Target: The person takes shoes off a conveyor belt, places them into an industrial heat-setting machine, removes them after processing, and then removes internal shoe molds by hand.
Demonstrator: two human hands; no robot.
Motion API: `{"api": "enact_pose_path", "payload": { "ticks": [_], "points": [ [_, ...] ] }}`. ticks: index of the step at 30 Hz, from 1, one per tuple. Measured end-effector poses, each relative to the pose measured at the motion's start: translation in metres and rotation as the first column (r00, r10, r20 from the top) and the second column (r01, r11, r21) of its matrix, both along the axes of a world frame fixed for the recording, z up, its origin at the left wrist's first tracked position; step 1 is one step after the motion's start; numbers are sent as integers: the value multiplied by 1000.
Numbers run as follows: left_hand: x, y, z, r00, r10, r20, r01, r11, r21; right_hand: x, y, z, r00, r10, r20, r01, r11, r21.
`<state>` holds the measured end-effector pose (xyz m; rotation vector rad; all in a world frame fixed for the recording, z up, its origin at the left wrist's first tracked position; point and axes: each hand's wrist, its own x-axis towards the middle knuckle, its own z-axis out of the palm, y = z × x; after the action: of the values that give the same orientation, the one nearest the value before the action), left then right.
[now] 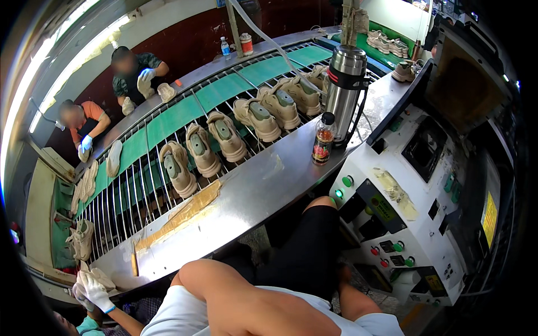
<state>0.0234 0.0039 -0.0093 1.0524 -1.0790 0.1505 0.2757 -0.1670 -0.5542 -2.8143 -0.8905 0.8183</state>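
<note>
My bare left arm (241,291) is bent across my body at the lower edge, and its hand is out of sight. Part of my right arm (358,305) shows beside the white sleeve; that hand cannot be made out either. In front of me, several beige sneakers (227,137) with green-grey insoles or tongues stand in a row on a metal roller conveyor (120,210). Nearest my knee (320,203) on the steel ledge (263,182) are a small dark-capped drink bottle (323,140) and a large steel thermos (343,89).
A white control machine (403,218) with buttons stands at right. Brown tape (179,215) and a wooden-handled tool (134,263) lie on the ledge. At lower left, a co-worker's white-gloved hands (92,288) hold pale pieces. Two gloved co-workers handle shoe parts across the conveyor.
</note>
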Motion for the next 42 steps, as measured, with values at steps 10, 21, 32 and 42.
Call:
{"api": "enact_pose_path", "payload": {
  "ticks": [10, 21, 32, 42],
  "points": [
    [-17, -28, -1, 927, 323, -192, -367, 886, -284, -2, 0, 8, 1000, -28, -6, 28, 999, 14],
    [-14, -19, 14, 924, 291, -248, -337, 927, -165, -4, -1, 5, 997, 4, 72, -12, 994, 111],
    [-11, -22, 16, 928, 272, -255, -322, 930, -178, 0, -4, 0, 999, 19, 36, -22, 996, 89],
    [-14, -24, 11, 925, 257, -280, -317, 928, -194, -7, -2, 10, 997, 11, 72, -18, 995, 101]
  ]
}}
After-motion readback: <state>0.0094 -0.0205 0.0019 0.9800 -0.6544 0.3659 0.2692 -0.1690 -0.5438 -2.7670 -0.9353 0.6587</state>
